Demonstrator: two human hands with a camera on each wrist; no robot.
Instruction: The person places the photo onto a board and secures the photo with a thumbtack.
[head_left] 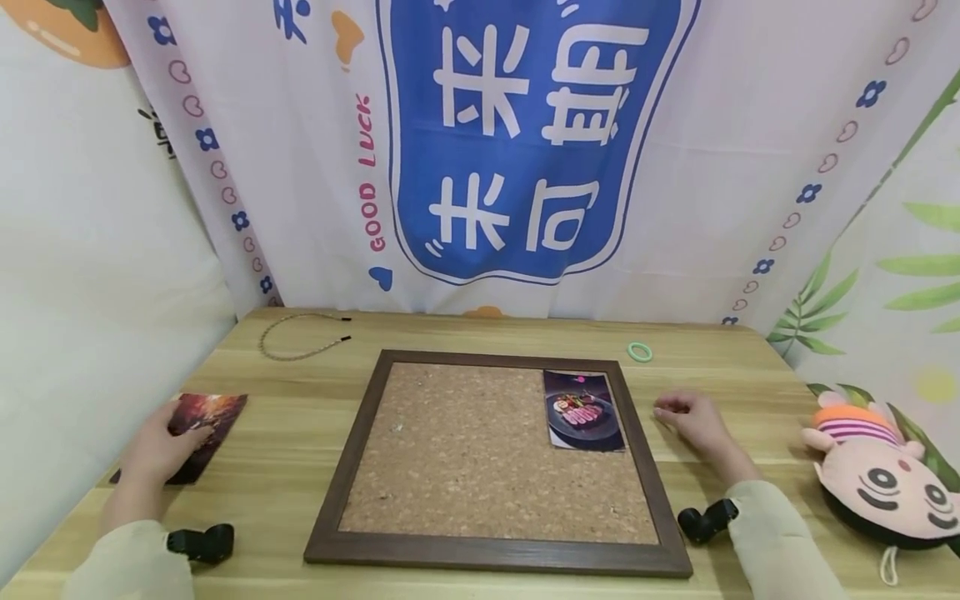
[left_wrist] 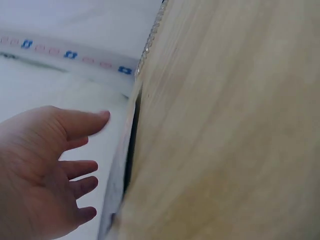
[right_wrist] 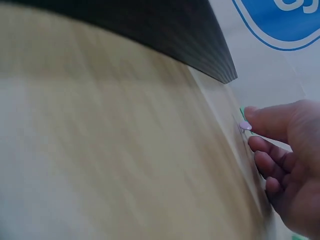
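My left hand (head_left: 155, 446) is over a red and dark photo (head_left: 213, 417) at the table's left. In the left wrist view the thumb and fingers are spread apart beside the photo (left_wrist: 122, 165), which shows edge-on. To the right of the framed cork board (head_left: 465, 467), my right hand (head_left: 693, 421) has its fingers curled low over the table. Between its thumb and forefinger it pinches a small pale pink push pin (right_wrist: 245, 125). A food photo (head_left: 583, 417) with a pink push pin (head_left: 581, 379) at its top is in the board's upper right corner.
A braided headband (head_left: 288, 357) lies at the back left of the wooden table (head_left: 285, 450). Behind the board's right corner lies a green ring (head_left: 640, 352). A plush toy (head_left: 885, 479) sits at the right edge. Printed cloth (head_left: 315, 208) hangs behind the table.
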